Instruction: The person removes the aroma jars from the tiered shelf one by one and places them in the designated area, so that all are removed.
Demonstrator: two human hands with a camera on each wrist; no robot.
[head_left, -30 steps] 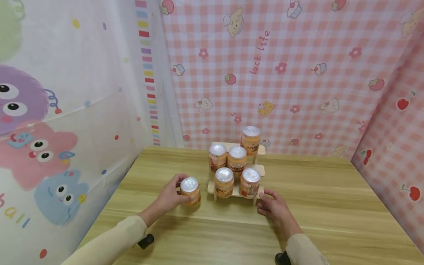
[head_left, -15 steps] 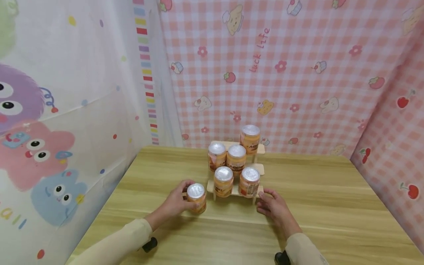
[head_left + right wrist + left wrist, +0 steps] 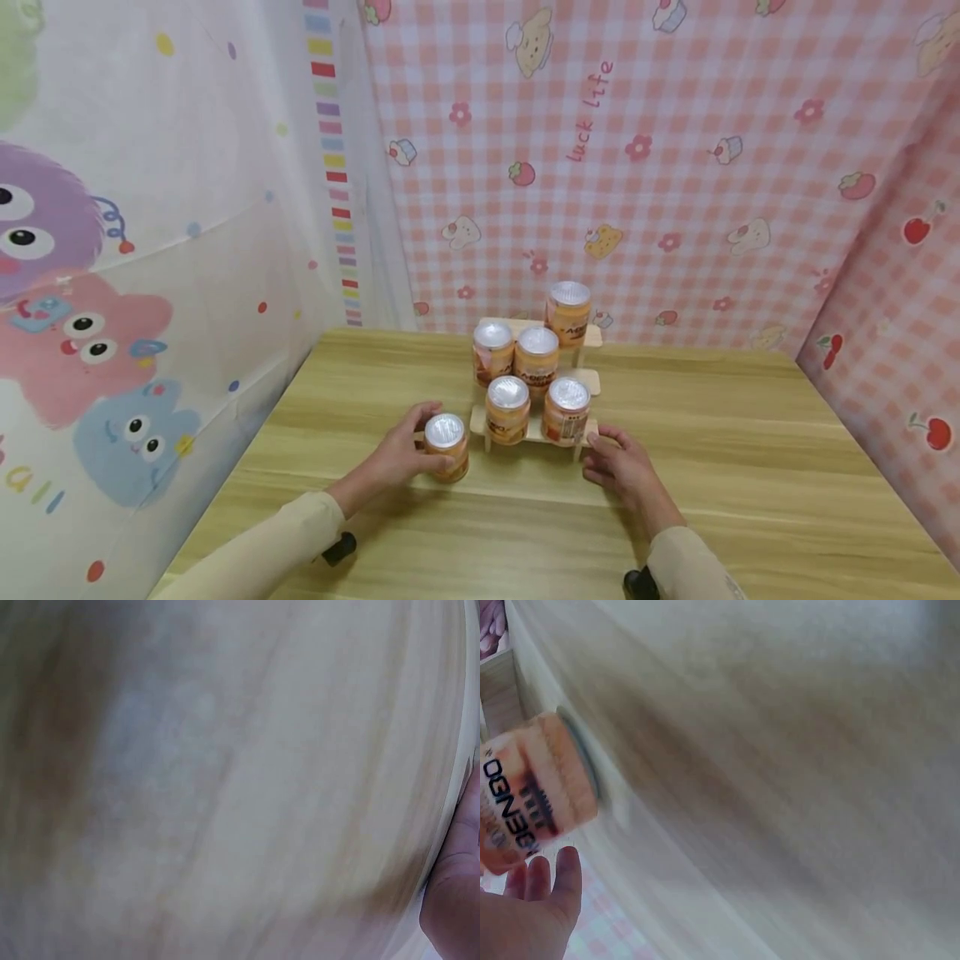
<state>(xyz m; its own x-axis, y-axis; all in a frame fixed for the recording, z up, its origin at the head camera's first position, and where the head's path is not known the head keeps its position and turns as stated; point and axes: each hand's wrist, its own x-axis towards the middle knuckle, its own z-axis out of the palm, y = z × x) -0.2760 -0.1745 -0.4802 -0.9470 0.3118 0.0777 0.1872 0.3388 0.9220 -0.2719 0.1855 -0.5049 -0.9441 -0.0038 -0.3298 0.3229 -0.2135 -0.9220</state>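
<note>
In the head view, my left hand (image 3: 405,450) grips an orange can (image 3: 446,458) with a silvery lid, left of a small three-step wooden display rack (image 3: 480,422). The thumb lies across the can's front and the fingers go behind it. The left wrist view shows this can (image 3: 536,791) upright over the tabletop, dark lettering on its side, my fingertips (image 3: 567,862) beside it. At the rack's front right corner, my right hand (image 3: 622,471) holds the end of the lowest step with bent fingers. Only part of the right hand (image 3: 454,885) shows in its wrist view.
Matching cans stand on the rack: two on the front step (image 3: 507,412), two on the middle step (image 3: 537,362), one on the top (image 3: 567,315). The wood-grain table (image 3: 712,483) meets a pink checked cloth (image 3: 660,192) behind and a cartoon-print cloth (image 3: 225,275) at left.
My left hand has carried the can right and toward me, closer to the rack; over the last half second it barely moves. The right hand stays at the rack's corner.
</note>
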